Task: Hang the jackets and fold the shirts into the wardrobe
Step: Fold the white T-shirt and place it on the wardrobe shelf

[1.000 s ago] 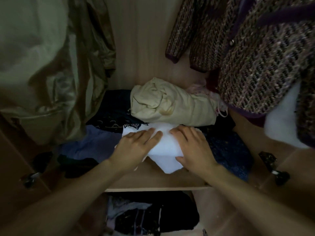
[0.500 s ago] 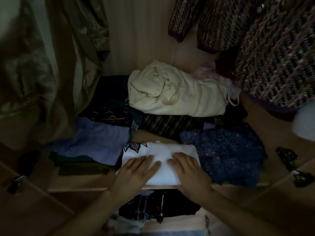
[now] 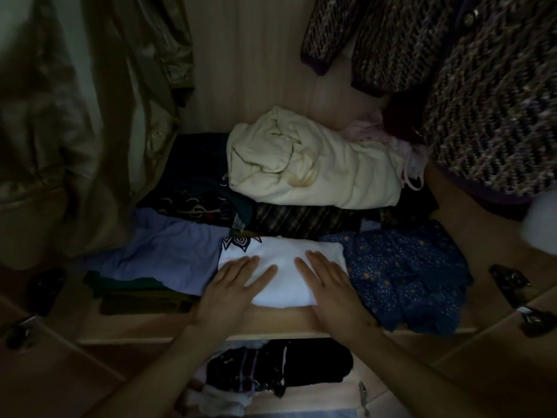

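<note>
A folded white shirt (image 3: 286, 267) with a dark star print at its far left corner lies on the wardrobe shelf (image 3: 280, 321), near the front edge. My left hand (image 3: 232, 288) rests flat on its left half, fingers straight. My right hand (image 3: 328, 285) lies flat on its right half. The shirt sits between a lilac-blue garment (image 3: 168, 251) on the left and a dark blue dotted garment (image 3: 407, 273) on the right. A tweed jacket (image 3: 470, 86) hangs at the upper right and an olive shiny jacket (image 3: 75, 116) hangs at the left.
A rolled cream garment (image 3: 313, 164) lies at the back on dark folded clothes (image 3: 193, 194). The shelf below holds dark striped clothes (image 3: 277, 369). Door hinges (image 3: 512, 285) sit at the right, and another hinge (image 3: 39, 288) at the left.
The white shirt has been pushed flat onto the shelf between the neighbouring garments. Both hands have stayed flat on it and spread slightly apart. The view has tilted downward.
</note>
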Demonstrator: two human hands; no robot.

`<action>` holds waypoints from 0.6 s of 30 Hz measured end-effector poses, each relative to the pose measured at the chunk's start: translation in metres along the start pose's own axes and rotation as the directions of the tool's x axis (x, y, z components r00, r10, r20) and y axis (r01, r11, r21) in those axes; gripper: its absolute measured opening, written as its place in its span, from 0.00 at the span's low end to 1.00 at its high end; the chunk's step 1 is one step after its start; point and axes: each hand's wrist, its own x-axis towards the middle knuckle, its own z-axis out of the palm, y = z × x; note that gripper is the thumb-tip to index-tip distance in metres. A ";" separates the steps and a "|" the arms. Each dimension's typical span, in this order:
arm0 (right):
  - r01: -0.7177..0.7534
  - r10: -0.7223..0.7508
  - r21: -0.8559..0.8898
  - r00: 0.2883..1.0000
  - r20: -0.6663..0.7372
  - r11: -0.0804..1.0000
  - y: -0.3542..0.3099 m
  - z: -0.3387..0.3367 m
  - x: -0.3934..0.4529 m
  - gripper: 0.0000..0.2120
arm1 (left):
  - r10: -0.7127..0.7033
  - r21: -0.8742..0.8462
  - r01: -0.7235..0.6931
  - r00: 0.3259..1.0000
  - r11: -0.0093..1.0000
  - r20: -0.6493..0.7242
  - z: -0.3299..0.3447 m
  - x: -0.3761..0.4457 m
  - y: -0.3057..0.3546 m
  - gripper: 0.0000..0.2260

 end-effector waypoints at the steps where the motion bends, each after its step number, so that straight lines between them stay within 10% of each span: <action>1: -0.018 0.018 0.009 1.000 0.018 1.000 0.002 0.002 0.004 0.29 | -0.032 -0.012 0.032 0.999 0.999 0.018 0.002 0.002 0.000 0.24; 12: -0.019 0.019 -0.077 1.000 0.000 0.997 -0.002 0.000 -0.014 0.29 | -0.112 0.011 0.112 0.989 0.994 0.092 -0.001 -0.015 0.012 0.33; 18: -0.062 0.071 -0.039 0.953 0.293 0.997 -0.017 -0.033 -0.016 0.39 | -0.159 -0.082 0.202 0.916 0.976 0.369 -0.023 -0.018 0.012 0.26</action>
